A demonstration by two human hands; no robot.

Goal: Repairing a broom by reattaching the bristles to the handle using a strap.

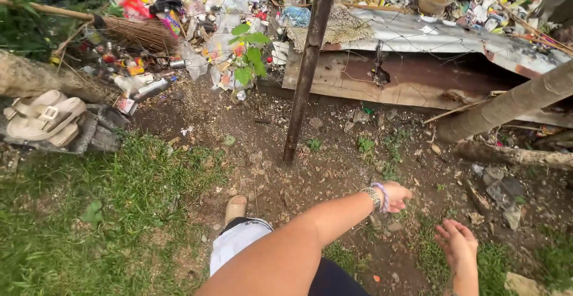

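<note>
Down over the bare dirt patch (334, 170) I have both arms stretched out, bent forward so that my knee and sandalled foot (235, 207) show below me. My left hand (395, 195), with a metal bracelet and a purple band at the wrist, reaches furthest, fingers curled downward just above the soil and small weeds (391, 167); its grip is loosely together but clamped on nothing I can see. My right hand (456, 245) hangs nearer to me, palm turned partly up, fingers apart and empty, over the grass tuft (492, 266) at the edge of the dirt. Both hover low because what lies closest to them sits at ground level: pebbles, scraps and sprouting green.

Just ahead, a rusty metal post (307, 69) leans up out of the earth, holding wire mesh in front of a heap of plastic litter (197, 15). A bent corrugated sheet (430, 36) rests behind it, and a pair of pale sandals (45, 117) sits on a dark block to the far side.
</note>
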